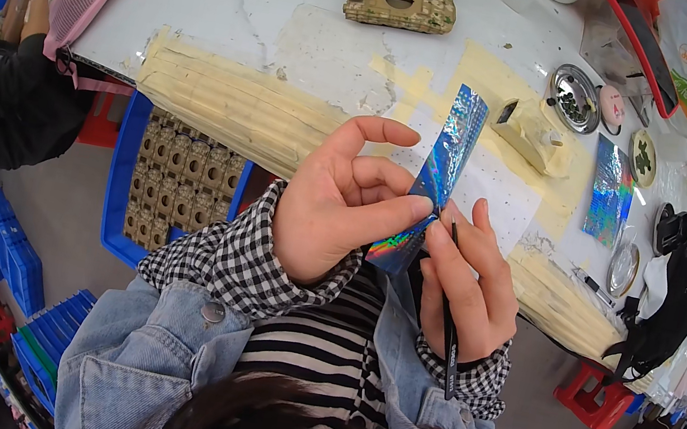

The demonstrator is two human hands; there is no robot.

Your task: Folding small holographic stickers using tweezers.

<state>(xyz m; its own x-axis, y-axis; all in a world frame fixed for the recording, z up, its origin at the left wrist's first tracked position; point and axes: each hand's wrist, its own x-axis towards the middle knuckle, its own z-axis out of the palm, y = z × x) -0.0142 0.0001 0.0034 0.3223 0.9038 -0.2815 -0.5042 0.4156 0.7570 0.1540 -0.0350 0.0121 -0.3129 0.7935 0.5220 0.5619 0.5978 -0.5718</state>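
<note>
A shiny blue holographic strip (455, 142) stands out from my left hand (331, 208), pinched between thumb and fingers above the near table edge. My right hand (476, 298) holds slim black tweezers (449, 336). Their tips meet the strip's right edge beside my left thumb; whether they grip anything there is too small to tell. Just beyond my hands a white sheet (498, 200) lies on the table. Past it sits a beige, tape-covered block (534, 136) with a small post.
Camouflage toy tank hulls (399, 6) stand at the far side. Right of the block are a metal dish (574, 117) of small dark parts and another holographic sheet (610, 193). A blue crate (123, 176) of tan hulls sits below the table's left edge. Another person's sleeve (0, 103) is at left.
</note>
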